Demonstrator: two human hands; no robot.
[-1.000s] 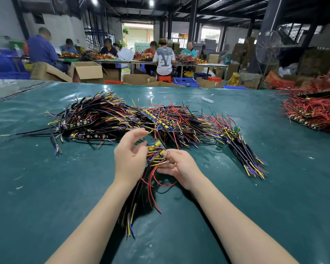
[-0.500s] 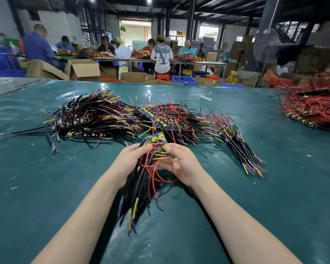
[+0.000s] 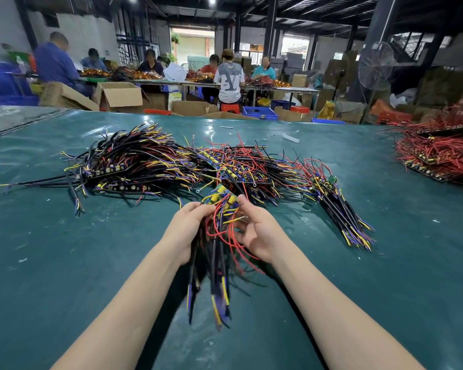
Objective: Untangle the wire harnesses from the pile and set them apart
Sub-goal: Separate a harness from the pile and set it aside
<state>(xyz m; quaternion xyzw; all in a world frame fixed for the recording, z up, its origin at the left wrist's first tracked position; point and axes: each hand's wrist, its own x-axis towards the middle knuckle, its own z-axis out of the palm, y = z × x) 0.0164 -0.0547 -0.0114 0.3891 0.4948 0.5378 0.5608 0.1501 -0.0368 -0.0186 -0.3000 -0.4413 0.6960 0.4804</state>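
Observation:
A wide pile of wire harnesses (image 3: 155, 164) with black, yellow, red and purple leads lies across the middle of the green table (image 3: 51, 263). Between my hands hangs one harness (image 3: 215, 265), its small circuit board up top and its black and red wires trailing toward me. My left hand (image 3: 187, 222) grips it from the left. On the other side, my right hand (image 3: 257, 231) holds its board end and red wires with curled fingers. A separate harness bundle (image 3: 340, 209) lies to the right of the pile.
A heap of red-wired harnesses (image 3: 444, 153) sits at the table's far right edge. Beyond the table, several people work at long benches among cardboard boxes (image 3: 120, 97) and blue crates (image 3: 259, 113). A standing fan (image 3: 376, 65) is at back right.
Both hands have lifted the harness off the table and away from the pile, drawing it toward me; its wires now hang down between my forearms.

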